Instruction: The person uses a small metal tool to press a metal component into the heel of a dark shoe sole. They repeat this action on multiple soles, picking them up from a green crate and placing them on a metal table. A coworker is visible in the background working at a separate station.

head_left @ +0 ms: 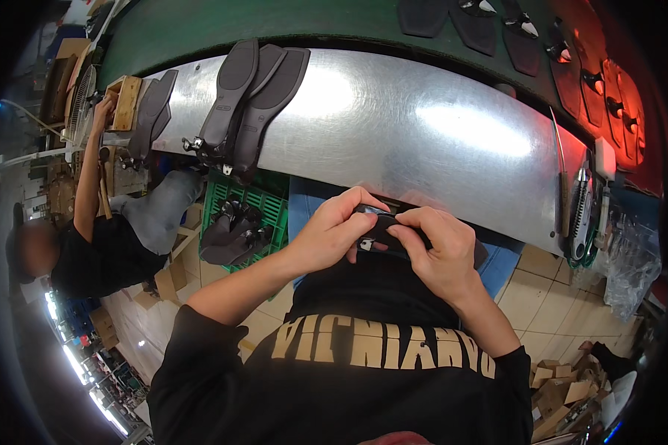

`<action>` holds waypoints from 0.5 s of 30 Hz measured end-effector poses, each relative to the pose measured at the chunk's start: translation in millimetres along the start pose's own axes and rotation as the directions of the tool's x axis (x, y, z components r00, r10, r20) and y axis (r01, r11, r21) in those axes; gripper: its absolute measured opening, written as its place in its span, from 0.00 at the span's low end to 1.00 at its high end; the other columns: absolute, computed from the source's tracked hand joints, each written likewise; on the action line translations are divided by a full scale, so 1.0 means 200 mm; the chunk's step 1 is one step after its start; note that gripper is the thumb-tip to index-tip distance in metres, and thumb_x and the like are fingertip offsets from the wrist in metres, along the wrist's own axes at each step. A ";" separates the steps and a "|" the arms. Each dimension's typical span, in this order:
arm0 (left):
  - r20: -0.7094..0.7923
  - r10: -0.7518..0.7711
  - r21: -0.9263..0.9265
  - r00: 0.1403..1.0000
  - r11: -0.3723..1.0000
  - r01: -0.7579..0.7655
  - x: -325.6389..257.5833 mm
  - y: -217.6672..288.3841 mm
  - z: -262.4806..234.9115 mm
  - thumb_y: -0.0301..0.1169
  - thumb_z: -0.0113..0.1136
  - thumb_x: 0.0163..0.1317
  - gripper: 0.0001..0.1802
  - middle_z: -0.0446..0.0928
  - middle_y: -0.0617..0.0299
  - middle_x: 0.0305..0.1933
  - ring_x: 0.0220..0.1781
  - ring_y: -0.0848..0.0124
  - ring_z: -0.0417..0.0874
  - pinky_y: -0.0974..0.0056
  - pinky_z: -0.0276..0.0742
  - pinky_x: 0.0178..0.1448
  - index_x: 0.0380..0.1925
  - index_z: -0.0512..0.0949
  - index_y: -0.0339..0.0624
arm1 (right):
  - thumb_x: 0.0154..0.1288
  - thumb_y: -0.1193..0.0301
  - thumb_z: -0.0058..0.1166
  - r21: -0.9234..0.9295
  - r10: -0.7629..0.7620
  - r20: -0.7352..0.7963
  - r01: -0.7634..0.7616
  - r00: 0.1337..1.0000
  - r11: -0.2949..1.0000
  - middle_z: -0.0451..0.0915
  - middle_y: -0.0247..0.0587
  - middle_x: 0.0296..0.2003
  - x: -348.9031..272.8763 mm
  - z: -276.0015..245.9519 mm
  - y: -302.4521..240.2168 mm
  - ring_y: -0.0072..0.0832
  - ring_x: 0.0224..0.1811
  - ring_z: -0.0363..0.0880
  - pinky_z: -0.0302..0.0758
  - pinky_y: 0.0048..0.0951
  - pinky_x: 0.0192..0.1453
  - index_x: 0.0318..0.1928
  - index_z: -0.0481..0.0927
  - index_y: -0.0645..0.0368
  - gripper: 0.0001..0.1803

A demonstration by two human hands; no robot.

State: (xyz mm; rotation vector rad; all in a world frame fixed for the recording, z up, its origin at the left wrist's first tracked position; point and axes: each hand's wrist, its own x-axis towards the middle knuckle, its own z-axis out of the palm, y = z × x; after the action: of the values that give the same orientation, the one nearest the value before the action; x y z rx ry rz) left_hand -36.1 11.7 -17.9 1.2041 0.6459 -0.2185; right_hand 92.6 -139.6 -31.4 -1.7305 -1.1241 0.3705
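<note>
Close to my body, just below the near edge of the metal table, both my hands are on a dark sandal (384, 239) with a shiny metal piece on its strap. My left hand (332, 231) pinches the strap between thumb and fingers. On the sandal's other side, my right hand (444, 245) grips with thumb and forefinger pressed together. The fingers cover much of the strap, and part of the sole shows past my right hand.
Dark sandals (230, 89) lie piled on the metal table (393, 126). Below stands a green crate (278, 211) with more sandals. Several sandals (523, 52) rest on the green belt (334, 18). A utility knife (580, 196) hangs at the right. A co-worker (111, 241) works at the left.
</note>
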 end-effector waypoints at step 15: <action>-0.002 0.074 0.135 0.997 0.988 -0.073 0.01 0.05 -0.02 0.32 0.52 0.68 0.07 0.72 0.70 0.25 0.17 0.85 0.67 0.77 0.64 0.20 0.35 0.73 0.41 | 0.55 0.77 0.64 0.359 0.355 0.415 -0.509 0.838 0.782 0.82 0.37 0.24 0.10 -0.07 0.01 0.20 0.26 0.78 0.73 0.23 0.31 0.34 0.83 0.64 0.06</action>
State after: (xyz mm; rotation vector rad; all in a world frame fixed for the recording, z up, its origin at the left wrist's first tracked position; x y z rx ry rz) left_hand -30.8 18.7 -10.7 1.3570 0.5989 -0.1982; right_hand 114.6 -131.9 -22.1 -1.5127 -0.7476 1.1630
